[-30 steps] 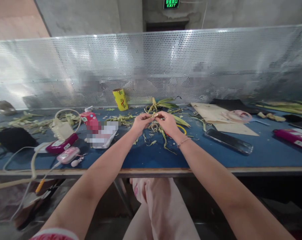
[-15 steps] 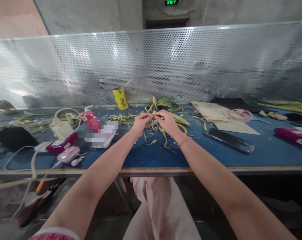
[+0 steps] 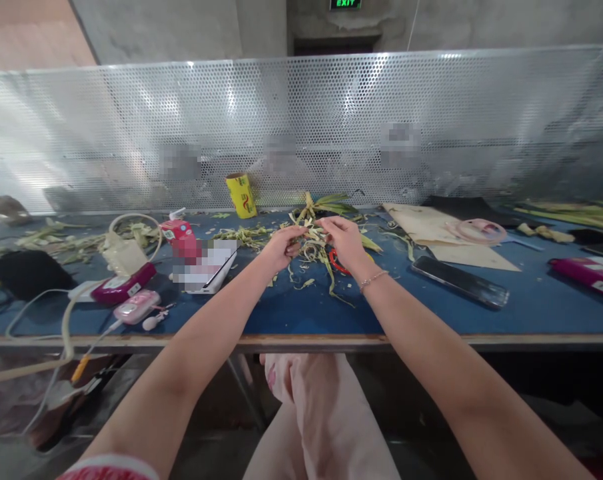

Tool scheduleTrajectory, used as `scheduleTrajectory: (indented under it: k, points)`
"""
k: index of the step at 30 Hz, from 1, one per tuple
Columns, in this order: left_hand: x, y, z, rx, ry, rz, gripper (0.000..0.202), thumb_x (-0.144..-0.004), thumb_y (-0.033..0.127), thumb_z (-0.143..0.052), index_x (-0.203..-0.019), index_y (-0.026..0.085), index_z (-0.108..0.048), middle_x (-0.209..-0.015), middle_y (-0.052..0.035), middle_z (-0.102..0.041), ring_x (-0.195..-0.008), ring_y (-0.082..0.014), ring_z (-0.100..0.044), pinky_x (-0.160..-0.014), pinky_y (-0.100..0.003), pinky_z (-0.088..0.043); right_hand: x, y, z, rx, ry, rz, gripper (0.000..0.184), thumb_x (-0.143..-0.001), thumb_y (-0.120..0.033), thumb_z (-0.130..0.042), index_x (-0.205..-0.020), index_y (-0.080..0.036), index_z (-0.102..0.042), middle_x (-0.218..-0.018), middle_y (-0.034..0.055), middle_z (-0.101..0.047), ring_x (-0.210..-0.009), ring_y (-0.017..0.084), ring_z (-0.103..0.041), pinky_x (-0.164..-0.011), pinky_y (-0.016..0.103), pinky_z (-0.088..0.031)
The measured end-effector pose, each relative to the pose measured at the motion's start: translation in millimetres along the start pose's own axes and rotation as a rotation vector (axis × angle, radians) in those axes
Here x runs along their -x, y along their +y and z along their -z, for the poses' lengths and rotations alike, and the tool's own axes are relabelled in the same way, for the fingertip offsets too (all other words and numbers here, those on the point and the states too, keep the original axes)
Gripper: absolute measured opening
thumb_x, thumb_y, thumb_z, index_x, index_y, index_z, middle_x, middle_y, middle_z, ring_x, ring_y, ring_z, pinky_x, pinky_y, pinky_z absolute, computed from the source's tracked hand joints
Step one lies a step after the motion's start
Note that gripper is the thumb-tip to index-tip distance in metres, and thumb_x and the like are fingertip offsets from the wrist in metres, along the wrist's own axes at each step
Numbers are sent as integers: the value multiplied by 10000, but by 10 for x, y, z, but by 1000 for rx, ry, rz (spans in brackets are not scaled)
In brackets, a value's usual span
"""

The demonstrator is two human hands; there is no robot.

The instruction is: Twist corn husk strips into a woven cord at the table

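Observation:
Over a heap of pale green plant scraps [image 3: 311, 252], my left hand [image 3: 282, 247] is closed in a pinch, palm inward. A short gap away, my right hand [image 3: 345, 241] pinches as well, with a thin bracelet on its wrist. What looks like a thin pale plant strip [image 3: 313, 230] runs between the fingertips; its ends are hidden by the fingers. Partly under my right hand lies a red ring-shaped thing [image 3: 337, 262]. Behind the hands stands a leafy stalk piece [image 3: 326, 203].
On the left sit a yellow roll [image 3: 241, 196], a pink carton [image 3: 182, 239], a propped phone [image 3: 216, 267] and a pink case [image 3: 137, 307] with cables. A dark phone [image 3: 460, 283] and cardboard [image 3: 431, 230] lie right. A perforated metal screen [image 3: 331, 120] closes the table's back.
My hands have drawn apart, my right hand moving to the right from the left fingertips. The red ring now shows beneath it, where a yellow curve showed before.

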State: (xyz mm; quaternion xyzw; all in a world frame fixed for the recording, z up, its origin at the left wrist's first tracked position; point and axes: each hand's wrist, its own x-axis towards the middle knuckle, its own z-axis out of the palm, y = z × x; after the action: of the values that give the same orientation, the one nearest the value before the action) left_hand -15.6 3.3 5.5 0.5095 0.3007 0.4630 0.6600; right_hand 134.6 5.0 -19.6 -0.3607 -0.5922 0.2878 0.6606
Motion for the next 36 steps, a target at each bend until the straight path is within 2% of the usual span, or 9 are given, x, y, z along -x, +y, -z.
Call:
scheduleTrajectory:
  k: [3,6,10,14,18,23,27,31,36]
  points:
    - [6,1,1,12,-34,34,100,-658,193,-606,-705,147,-531,-557,35,-507,-330,2,-223,-327,-174,-122,-9,-21,8,16,-54,-11,267,-678,-380,-616,-863,-191,-650,-778,25,-620,-650,129,-529,-574,275,-441]
    - [16,1,10,56,-54,47,94,-670,195,-598,-722,145,-538,-565,35,-515,-325,3,-227,-324,-167,-134,13,-76,-2,74,-145,33,266,-657,-350,-640,-863,-182,-637,-834,41,-630,-735,151,-554,-652,299,-458]
    - [21,-3,24,81,-56,74,80,-675,186,-591,-724,147,-542,-553,38,-505,-329,-1,-227,-327,-163,-150,38,-118,-11,152,-168,111,232,-665,-336,-643,-836,-180,-630,-872,54,-631,-810,169,-558,-766,334,-448]
    - [16,-3,22,51,-86,107,78,-661,170,-593,-720,150,-546,-514,53,-447,-330,-6,-224,-328,-166,-133,56,-134,-4,121,-230,128,245,-708,-338,-599,-900,-190,-633,-902,48,-618,-825,164,-548,-761,325,-443]
    - [27,17,6,26,-131,127,189,-655,156,-583,-843,166,-580,-523,62,-427,-331,-4,-205,-330,-166,-113,77,-167,5,113,-328,121,236,-727,-346,-582,-897,-193,-640,-895,43,-602,-791,149,-538,-705,306,-444]
    - [29,32,22,-13,-126,181,69,-653,173,-588,-685,152,-530,-438,73,-308,-325,-19,-196,-334,-180,-121,46,-145,30,162,-278,104,189,-717,-333,-607,-803,-169,-649,-772,36,-618,-704,139,-544,-667,301,-434]
    - [12,30,61,-28,-145,212,63,-658,182,-577,-678,144,-531,-456,58,-364,-326,-19,-202,-335,-181,-123,19,-128,60,253,-270,106,163,-721,-302,-603,-789,-172,-674,-775,47,-658,-694,152,-573,-658,305,-441]
    - [-2,24,85,-43,-145,221,68,-656,189,-581,-685,142,-541,-441,65,-323,-325,-23,-199,-336,-180,-123,29,-153,78,375,-247,197,137,-744,-265,-578,-776,-180,-681,-801,54,-674,-735,168,-599,-689,312,-453]
    - [-12,17,89,-113,-95,191,120,-647,185,-616,-657,147,-503,-444,75,-309,-321,-12,-198,-340,-175,-91,36,-187,112,537,-293,341,120,-771,-233,-552,-769,-181,-660,-814,56,-655,-759,165,-578,-681,299,-434]
